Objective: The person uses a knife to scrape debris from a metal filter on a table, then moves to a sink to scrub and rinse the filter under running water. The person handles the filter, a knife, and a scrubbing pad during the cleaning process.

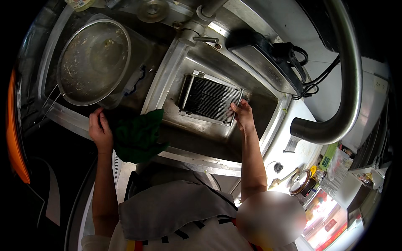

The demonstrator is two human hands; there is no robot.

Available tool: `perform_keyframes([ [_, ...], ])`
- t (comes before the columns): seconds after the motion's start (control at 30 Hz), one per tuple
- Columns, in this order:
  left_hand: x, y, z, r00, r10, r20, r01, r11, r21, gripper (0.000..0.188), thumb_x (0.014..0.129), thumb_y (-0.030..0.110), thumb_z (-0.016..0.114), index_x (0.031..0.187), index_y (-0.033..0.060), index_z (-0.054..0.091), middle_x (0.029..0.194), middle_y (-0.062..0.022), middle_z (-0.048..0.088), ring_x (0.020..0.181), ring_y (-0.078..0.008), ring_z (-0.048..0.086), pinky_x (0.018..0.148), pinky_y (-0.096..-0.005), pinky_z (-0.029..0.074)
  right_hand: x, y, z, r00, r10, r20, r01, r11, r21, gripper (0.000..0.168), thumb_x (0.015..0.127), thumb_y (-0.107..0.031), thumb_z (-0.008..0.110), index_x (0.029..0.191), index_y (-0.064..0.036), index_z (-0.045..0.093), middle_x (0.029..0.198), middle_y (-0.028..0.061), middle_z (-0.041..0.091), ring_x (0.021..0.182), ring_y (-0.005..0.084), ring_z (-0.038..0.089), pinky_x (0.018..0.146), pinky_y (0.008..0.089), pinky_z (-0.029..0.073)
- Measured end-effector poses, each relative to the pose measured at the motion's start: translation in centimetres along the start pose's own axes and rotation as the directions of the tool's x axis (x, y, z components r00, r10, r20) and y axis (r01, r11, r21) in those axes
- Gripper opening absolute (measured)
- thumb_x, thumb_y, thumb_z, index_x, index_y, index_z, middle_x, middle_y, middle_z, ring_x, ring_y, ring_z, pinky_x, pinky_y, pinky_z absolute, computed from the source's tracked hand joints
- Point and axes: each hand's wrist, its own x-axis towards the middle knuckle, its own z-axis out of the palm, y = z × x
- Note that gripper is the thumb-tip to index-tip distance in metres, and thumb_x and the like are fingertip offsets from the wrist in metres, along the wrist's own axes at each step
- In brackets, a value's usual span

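Observation:
My right hand [244,114] grips the right end of a metal rack-like part with many parallel slats or blades [213,98], which is tilted over the right sink basin [201,125]. My left hand [101,129] is at the front rim of the left basin. A dark green cloth [138,136] hangs beside it over the sink edge; whether my fingers hold the cloth cannot be told. Just beyond my left hand, a round metal strainer [94,62] with food scraps rests on a clear plastic container [136,56] in the left basin.
A faucet base with a lever [205,40] stands behind the divider. A black-framed appliance part with cables [267,66] lies along the back right rim. A thick curved metal pipe [348,94] overhangs the right. A scouring pad [278,167] and a small slatted part [291,145] lie on the white counter.

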Motion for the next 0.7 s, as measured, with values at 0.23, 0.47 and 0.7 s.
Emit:
perform_keyframes([
  [0.23, -0.1, -0.3, 0.0, 1.0, 0.014, 0.005, -0.015, 1.0, 0.014, 0.014, 0.087, 0.007, 0.046, 0.093, -0.0018, 0.056, 0.081, -0.0123, 0.055, 0.071, -0.0243, 0.053, 0.063, -0.0303, 0.042, 0.1, -0.2, 0.2, 0.997, 0.029, -0.071, -0.034, 0.997, -0.07, 0.021, 0.078, -0.004, 0.062, 0.096, -0.002, 0.052, 0.086, 0.0077, 0.061, 0.075, 0.0165, 0.06, 0.066, 0.0293, 0.051],
  [0.47, 0.1, 0.1, 0.2, 0.999, 0.035, -0.008, -0.035, 0.999, 0.0, 0.013, 0.087, 0.006, 0.046, 0.093, -0.0021, 0.055, 0.082, -0.0127, 0.055, 0.071, -0.0245, 0.054, 0.064, -0.0303, 0.042, 1.3, 1.0, 1.5, 0.992, -0.123, -0.029, 0.119, 0.985, -0.126, 0.023, 0.075, 0.005, 0.062, 0.096, 0.0, 0.052, 0.088, 0.0068, 0.061, 0.08, 0.0139, 0.056, 0.075, 0.027, 0.046],
  [0.7, 0.1, -0.1, 0.0, 1.0, -0.004, 0.01, 0.004, 1.0, -0.002, 0.013, 0.086, 0.005, 0.047, 0.093, -0.002, 0.055, 0.081, -0.0127, 0.055, 0.072, -0.0244, 0.054, 0.064, -0.0299, 0.042, 0.1, 0.1, 2.9, 0.993, -0.114, -0.035, 0.108, 0.983, -0.147, 0.025, 0.074, 0.006, 0.062, 0.096, 0.0, 0.051, 0.089, 0.0086, 0.061, 0.082, 0.0156, 0.057, 0.076, 0.027, 0.046],
])
